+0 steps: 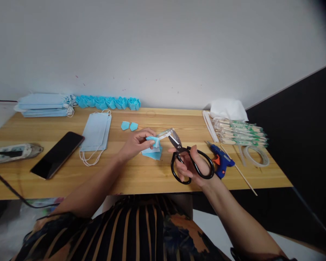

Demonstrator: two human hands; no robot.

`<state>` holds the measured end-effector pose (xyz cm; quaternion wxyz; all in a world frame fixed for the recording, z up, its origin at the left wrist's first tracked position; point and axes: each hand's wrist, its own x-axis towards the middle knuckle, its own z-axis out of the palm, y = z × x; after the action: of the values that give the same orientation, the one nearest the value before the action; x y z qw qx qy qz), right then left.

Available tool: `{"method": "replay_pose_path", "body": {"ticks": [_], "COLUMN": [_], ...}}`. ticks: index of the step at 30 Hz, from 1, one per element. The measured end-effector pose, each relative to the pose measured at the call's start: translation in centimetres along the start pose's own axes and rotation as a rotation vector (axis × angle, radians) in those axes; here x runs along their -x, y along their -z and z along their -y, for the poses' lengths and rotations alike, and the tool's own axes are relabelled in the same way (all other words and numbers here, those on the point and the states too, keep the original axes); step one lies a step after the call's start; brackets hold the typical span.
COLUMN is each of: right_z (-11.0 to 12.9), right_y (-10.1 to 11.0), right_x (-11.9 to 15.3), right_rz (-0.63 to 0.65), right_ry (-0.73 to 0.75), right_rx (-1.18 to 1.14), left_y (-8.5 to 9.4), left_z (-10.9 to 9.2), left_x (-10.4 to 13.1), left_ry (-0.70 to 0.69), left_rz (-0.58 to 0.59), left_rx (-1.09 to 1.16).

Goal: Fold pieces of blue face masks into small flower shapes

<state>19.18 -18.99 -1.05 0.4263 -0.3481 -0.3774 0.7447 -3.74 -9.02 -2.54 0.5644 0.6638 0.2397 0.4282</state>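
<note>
My left hand point(138, 144) pinches a small folded blue piece point(153, 140) between thumb and fingers, above the wooden table. A white strip sticks out from it toward the scissor blades. My right hand point(192, 165) has its fingers through the black loops of the scissors point(180, 148), whose blades are spread apart and point up and left. Under the held piece lie more blue pieces point(155, 155), partly covered. Two small blue five-sided pieces point(125, 125) rest side by side behind my left hand.
At left are a phone point(57, 155), two masks point(96, 131), a mask stack point(45, 105) and a power strip point(15, 152). Blue folded flowers point(107, 102) line the wall. At right: glue gun point(221, 159), thin stick point(246, 180), tape roll point(263, 156), wrapped sticks point(239, 133).
</note>
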Motion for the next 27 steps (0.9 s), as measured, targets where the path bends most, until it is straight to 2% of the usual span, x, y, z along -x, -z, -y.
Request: {"method": "replay_pose_path", "body": {"ticks": [8, 27], "right_z": [-0.1, -1.2], "right_y": [-0.2, 0.5], "right_x": [0.3, 0.6], "right_rz": [-0.052, -0.073], "right_ry": [0.042, 0.058], "right_rx": [0.08, 0.149], "left_y": [-0.1, 0.0], "left_z": [0.0, 0.2], "left_x": [0.0, -0.1], "left_ry": [0.005, -0.004], "left_rz": [-0.016, 0.003], "left_rx": [-0.003, -0.023]}}
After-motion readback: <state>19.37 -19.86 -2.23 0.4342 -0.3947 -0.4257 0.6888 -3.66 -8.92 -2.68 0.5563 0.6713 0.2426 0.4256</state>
